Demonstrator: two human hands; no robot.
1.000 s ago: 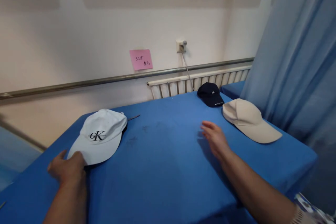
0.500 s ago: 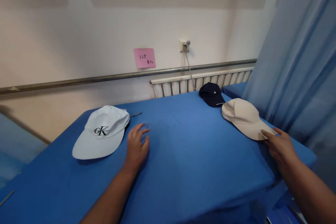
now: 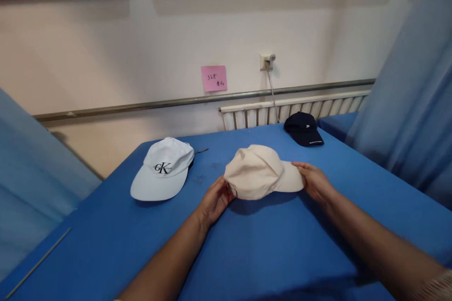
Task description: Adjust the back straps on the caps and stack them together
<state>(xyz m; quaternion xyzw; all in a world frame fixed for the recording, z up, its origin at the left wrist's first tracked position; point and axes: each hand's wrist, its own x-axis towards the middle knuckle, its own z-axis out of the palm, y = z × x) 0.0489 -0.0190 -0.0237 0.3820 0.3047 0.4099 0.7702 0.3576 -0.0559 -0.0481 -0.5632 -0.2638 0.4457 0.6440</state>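
Observation:
Between my two hands is a beige baseball cap, held just over the blue-covered table with its brim pointing right. My right hand grips the brim's tip, thumb above. At the back edge of the crown, my left hand is closed on the cap, its fingertips partly hidden behind the fabric. A white baseball cap with black letters on its front rests on the table, left of my left hand. Farther back on the right sits a dark navy cap.
Behind the table run a metal rail and a white radiator. A pink note and a socket with a plugged-in cord are on the wall. Blue curtains hang at both sides. A thin rod lies at the table's left edge.
The beige cap has moved left from the table's right side to the middle, my right hand still on its brim. My left hand, free before, has taken hold of its back.

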